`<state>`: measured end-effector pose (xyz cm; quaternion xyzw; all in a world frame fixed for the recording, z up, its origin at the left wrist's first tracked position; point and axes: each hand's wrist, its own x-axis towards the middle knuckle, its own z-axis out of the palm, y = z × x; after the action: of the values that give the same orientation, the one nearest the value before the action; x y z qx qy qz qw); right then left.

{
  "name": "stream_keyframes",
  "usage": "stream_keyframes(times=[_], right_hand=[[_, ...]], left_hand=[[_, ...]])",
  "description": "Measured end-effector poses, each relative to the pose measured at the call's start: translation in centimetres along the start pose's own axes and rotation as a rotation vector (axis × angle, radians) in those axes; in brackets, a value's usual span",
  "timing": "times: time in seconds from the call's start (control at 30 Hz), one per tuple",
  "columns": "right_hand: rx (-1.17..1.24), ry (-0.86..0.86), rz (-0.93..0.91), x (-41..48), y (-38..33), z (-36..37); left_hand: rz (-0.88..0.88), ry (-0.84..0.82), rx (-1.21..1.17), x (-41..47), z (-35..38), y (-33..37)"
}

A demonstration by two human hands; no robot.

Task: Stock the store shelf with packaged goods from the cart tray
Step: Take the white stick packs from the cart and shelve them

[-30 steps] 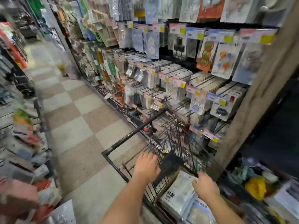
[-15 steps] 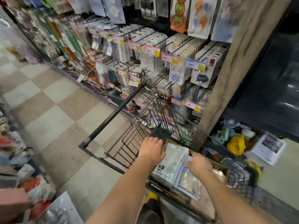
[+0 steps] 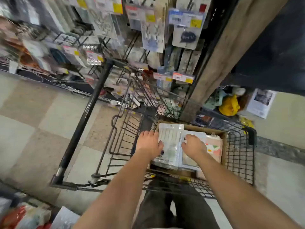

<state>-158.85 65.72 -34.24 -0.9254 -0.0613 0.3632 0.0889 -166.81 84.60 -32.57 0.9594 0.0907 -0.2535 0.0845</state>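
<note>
Both hands are down in the cardboard tray [image 3: 224, 147], which sits in the wire cart [image 3: 239, 156].

Left hand [image 3: 149, 143]: the fingers [image 3: 148, 134] lie nearly straight and point away from the person. They rest along the tray's left edge. The thumb lies against the left edge of a white pack [image 3: 170, 138]. The pack lies flat, just beside those fingers on their right, and its far end reaches past the fingertips. No finger is seen curled round it.

Right hand [image 3: 193, 145]: the fingers [image 3: 187, 138] are bent, with the tips down on a pale blue pack [image 3: 196, 134]. This pack lies flat under and just ahead of them, touching the white pack's right edge. Whether the hand actually grips the pack or only presses on it cannot be told, as the underside is hidden.

The white pack lies between the two hands. A patterned pack [image 3: 214, 146] lies just beyond the right hand's outer side, against the tray wall.

The shelf [image 3: 148, 30], hung with carded goods and price tags, stands well ahead of both sets of fingertips, beyond the cart's front wire. The cart's black handle bar [image 3: 87, 116] runs well apart to the left of the left hand. A wooden post [image 3: 231, 47] rises ahead of the right hand.
</note>
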Motion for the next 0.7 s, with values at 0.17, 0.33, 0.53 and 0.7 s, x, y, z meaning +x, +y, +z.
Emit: stream_keyframes(times=[0.17,0.33,0.53,0.7], right_hand=[[0.075,-0.072,0.081,4.1,0.8,3.9],[0.107,-0.087,0.181,8.8,1.6,9.2],[0.338,-0.039,0.346,12.6,1.6,13.3],[0.646,0.021,0.323,12.9,3.2,14.0]], left_hand=[[-0.003,-0.106,-0.035,2.5,4.8,0.0],[-0.053,-0.171,-0.050,4.9,9.4,-0.1],[-0.084,-0.221,-0.086,7.1,13.4,0.2],[-0.115,-0.234,-0.141,8.1,14.4,1.2]])
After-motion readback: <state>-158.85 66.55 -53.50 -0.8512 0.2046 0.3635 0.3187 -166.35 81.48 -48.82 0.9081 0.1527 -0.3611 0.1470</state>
